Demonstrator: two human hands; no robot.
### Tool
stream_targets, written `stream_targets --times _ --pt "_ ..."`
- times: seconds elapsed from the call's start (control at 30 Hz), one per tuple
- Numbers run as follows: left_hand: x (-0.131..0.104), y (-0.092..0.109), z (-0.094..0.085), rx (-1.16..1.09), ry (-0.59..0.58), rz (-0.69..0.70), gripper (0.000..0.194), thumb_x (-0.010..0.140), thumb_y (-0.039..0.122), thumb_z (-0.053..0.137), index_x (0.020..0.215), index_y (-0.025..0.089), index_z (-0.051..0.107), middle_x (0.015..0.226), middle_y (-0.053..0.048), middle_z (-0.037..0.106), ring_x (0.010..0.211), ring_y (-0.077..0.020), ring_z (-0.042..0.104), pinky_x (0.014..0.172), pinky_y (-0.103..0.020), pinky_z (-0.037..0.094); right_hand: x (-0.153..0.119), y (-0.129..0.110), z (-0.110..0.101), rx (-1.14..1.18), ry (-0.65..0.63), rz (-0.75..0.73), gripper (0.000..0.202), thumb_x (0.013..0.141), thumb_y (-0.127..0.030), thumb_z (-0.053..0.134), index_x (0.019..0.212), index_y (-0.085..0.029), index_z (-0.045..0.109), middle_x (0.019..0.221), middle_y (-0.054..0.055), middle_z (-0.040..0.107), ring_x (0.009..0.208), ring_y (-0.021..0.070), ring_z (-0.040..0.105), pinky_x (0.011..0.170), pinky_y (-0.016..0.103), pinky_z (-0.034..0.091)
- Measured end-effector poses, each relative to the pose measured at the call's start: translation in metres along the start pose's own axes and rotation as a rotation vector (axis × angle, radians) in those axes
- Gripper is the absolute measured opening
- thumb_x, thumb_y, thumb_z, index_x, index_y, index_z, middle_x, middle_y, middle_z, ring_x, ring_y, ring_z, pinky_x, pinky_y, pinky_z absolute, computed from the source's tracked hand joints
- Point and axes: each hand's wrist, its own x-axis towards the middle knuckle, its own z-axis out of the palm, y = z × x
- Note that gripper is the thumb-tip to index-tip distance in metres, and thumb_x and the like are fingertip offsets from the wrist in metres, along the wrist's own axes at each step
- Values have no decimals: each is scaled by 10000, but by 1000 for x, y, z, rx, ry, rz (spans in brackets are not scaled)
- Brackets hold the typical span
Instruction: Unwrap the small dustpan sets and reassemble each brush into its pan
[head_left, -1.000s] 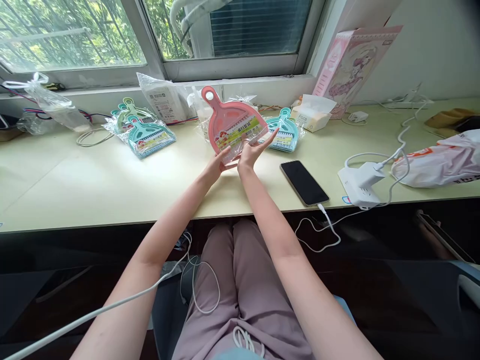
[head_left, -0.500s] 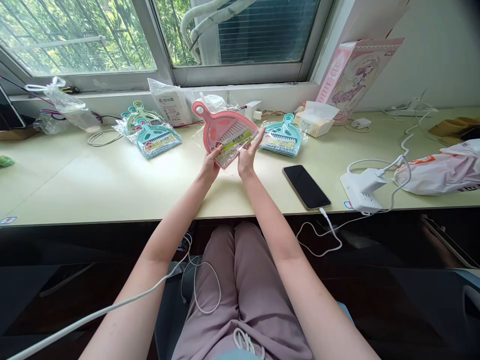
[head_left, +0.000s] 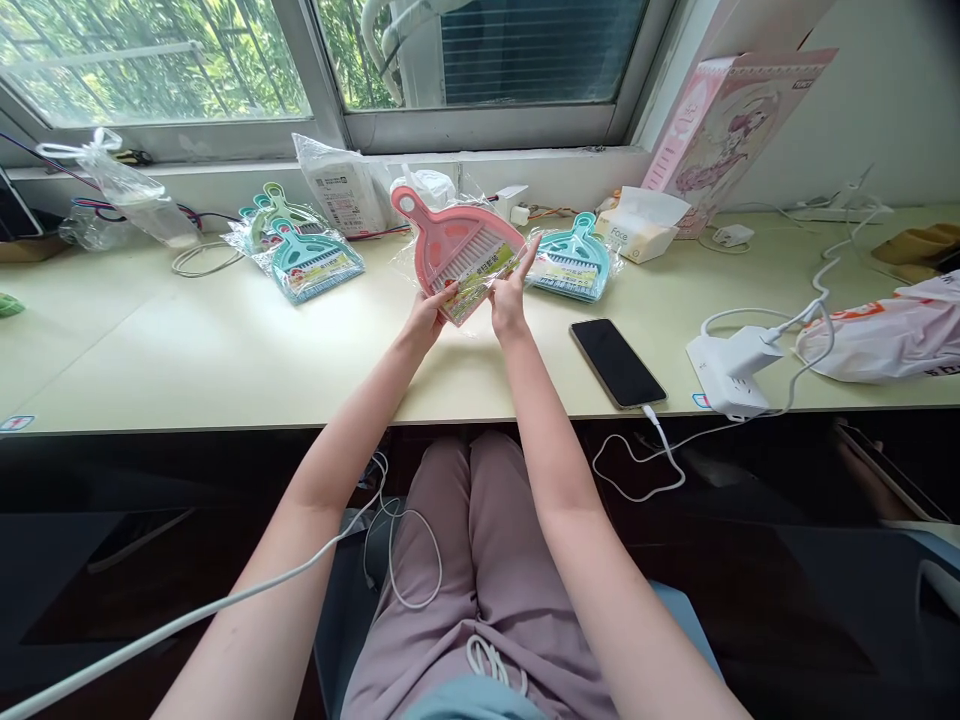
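Observation:
A pink dustpan point(head_left: 442, 240) with a small brush, wrapped in clear plastic with a yellow-green label, is held up tilted above the table. My left hand point(head_left: 429, 315) grips its lower left edge, thumb on the front. At the lower right edge, my right hand point(head_left: 510, 300) is closed on it with the index finger stretched out. Behind my right hand lies a wrapped turquoise dustpan set point(head_left: 574, 265). To the left, another turquoise dustpan set point(head_left: 311, 262) rests against a green dustpan set point(head_left: 274, 212), both in clear wrapping.
A black phone point(head_left: 617, 362) on a charging cable lies right of my arms. Beyond it are a white power strip point(head_left: 724, 375), a plastic bag point(head_left: 885, 335), a tissue pack point(head_left: 641, 225) and a pink box point(head_left: 735, 150). A white cable point(head_left: 247, 600) crosses my left arm.
The view has tipped slightly downward. Both hands, still holding the pink dustpan, have moved a little to the right, so it now covers more of the turquoise set's left edge.

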Motion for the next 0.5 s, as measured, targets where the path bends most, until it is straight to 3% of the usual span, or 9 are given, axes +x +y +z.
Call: stream_targets --times 0.17,0.37,0.5 --pt "-1 1 1 24 -4 19 451 626 186 901 1013 145 672 1029 -94 770 1156 -303 689 1073 -417 521 -3 -5 7 31 66 84 817 904 -298 541 1587 -493 138 1706 -119 29 1585 148 123 1216 558 293" --pt "-10 -1 12 93 28 7 498 600 218 917 1035 149 685 1054 -98 771 1186 -318 675 1066 -428 526 -7 -9 6 78 204 224 877 890 -242 492 1611 -436 32 1709 5 113 1480 196 391 1101 585 445" --pt "-15 0 17 63 25 -66 461 658 230 887 1064 144 688 1157 -128 753 1191 -312 675 1054 -430 537 -9 -12 7 90 223 275 836 906 -261 469 1619 -409 59 1690 48 198 1398 193 490 1053 534 506"
